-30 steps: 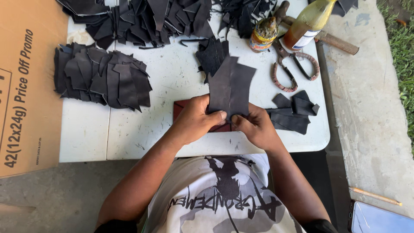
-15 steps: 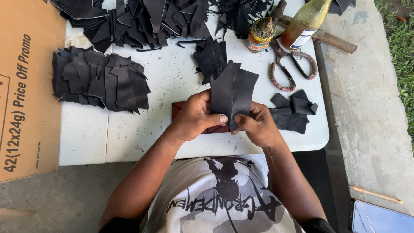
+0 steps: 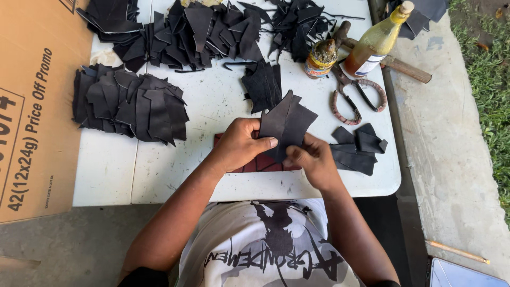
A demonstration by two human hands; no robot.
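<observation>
1. Head view, the hands: the person sits at a white table (image 3: 159,175) and holds one dark leather piece (image 3: 289,125) up between both hands. The left hand (image 3: 241,143) is closed on its left edge, thumb lying across the face. The right hand (image 3: 313,159) pinches the bottom corner, fingers narrow and curled.

2. Head view, the key relation: the piece stands directly between the two hands and just beyond them, above the table's near edge. Its long axis runs away from the body, tilted slightly to the right. The left hand sits higher on it and covers more of it; the right hand only grips the lower tip.

3. Head view, under the hands: a dark red slab (image 3: 255,162) lies flat on the table, partly hidden by the hands and the held piece.

4. Head view, materials and shapes:
   - The held piece is thin, matte, flexible, with an angular notched top.
   - A fanned stack of similar cutouts (image 3: 130,103) lies to the left, overlapping like shingles.
   - A loose heap of scraps (image 3: 196,32) runs along the far edge.
   - A small pile (image 3: 357,146) rests just right of the right hand.
   - Rusty shears (image 3: 357,98), a tin (image 3: 320,58) and a glass bottle (image 3: 376,41) of yellowish liquid stand further off.
   - A cardboard box (image 3: 37,106) adjoins the table's left side.
</observation>
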